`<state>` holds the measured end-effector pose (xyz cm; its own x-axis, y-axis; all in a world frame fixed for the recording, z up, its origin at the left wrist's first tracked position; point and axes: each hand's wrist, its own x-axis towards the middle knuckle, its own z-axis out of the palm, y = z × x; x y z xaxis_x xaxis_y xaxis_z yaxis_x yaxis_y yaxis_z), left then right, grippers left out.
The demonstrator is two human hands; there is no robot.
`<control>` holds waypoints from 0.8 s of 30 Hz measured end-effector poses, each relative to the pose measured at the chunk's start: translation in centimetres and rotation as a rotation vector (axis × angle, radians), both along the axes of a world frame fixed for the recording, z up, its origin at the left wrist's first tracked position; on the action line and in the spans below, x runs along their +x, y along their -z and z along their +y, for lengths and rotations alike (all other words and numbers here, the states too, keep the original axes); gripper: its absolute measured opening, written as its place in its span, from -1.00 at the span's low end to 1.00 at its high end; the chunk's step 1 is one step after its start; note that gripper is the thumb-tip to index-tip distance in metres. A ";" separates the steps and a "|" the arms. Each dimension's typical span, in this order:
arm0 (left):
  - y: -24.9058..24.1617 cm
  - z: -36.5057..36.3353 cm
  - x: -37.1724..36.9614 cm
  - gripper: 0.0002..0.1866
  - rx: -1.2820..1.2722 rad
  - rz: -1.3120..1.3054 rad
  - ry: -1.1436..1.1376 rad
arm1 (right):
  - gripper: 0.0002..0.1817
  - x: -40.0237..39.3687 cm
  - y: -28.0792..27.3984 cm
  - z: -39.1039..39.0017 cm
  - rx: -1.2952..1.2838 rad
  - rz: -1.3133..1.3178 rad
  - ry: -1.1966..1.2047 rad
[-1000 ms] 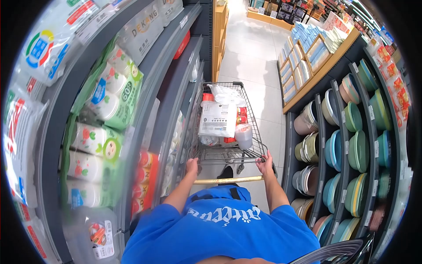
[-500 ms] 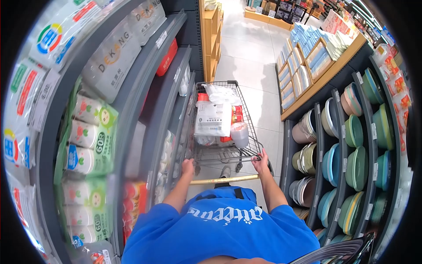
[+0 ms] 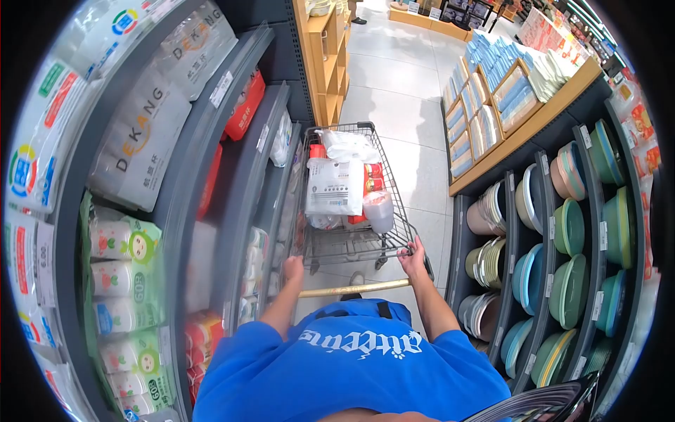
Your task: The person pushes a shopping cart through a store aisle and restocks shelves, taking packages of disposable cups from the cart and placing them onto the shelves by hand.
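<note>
A wire shopping cart (image 3: pixel 337 246) stands in front of me, with a gold-coloured handle bar (image 3: pixel 355 288) at its near end. My left hand (image 3: pixel 293 268) is closed at the cart's near left corner, beside the shelves. At the near right corner my right hand (image 3: pixel 413 257) is wrapped round the cart's frame. Inside the cart lie a white printed package (image 3: pixel 334 188), a clear plastic bag (image 3: pixel 348 146), red packs (image 3: pixel 373 177) and a translucent round container (image 3: pixel 380 211).
Shelves on the left hold green cup packs (image 3: pixel 123 278) and grey bags (image 3: pixel 137 141). To the right are stacked basins (image 3: pixel 568 288) and folded towels (image 3: pixel 506 95). Tiled floor (image 3: pixel 394 91) runs ahead beside a wooden shelf (image 3: pixel 327 63).
The shelves on both sides have shifted toward me and the wooden shelf ahead is nearer. Both hands keep their places on the cart, which has moved forward with me.
</note>
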<state>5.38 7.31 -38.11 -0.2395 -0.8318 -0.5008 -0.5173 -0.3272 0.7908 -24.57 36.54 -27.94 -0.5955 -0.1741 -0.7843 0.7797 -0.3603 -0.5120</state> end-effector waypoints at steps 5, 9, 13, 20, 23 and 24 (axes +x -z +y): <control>3.2 0.5 -0.3 -0.78 -0.060 0.001 -0.035 | -0.50 -0.6 0.5 0.4 0.001 0.002 -0.014; -0.1 1.1 -0.5 -0.79 -0.034 -0.021 -0.028 | -0.54 -0.5 0.4 0.5 0.007 0.006 -0.029; -0.9 1.0 -0.5 -0.75 -0.029 -0.025 -0.016 | -0.63 -0.4 -0.4 0.6 0.080 0.026 -0.126; -7.0 3.0 -1.8 -0.78 0.033 -0.131 -0.024 | -0.58 -1.5 -4.0 2.8 -0.084 -0.047 -0.340; -7.1 3.6 -2.0 -0.83 0.049 -0.093 -0.046 | -0.46 -2.6 -6.8 2.6 0.297 -0.032 -0.916; -7.6 3.9 -2.1 -0.82 0.046 -0.080 -0.058 | -0.39 -3.8 -8.9 1.6 0.473 -0.009 -1.288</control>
<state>3.32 11.18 -30.50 -0.1491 -0.8186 -0.5547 -0.5574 -0.3938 0.7309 -28.34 38.15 -19.09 -0.2125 -0.3119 -0.9260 0.4310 0.8206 -0.3753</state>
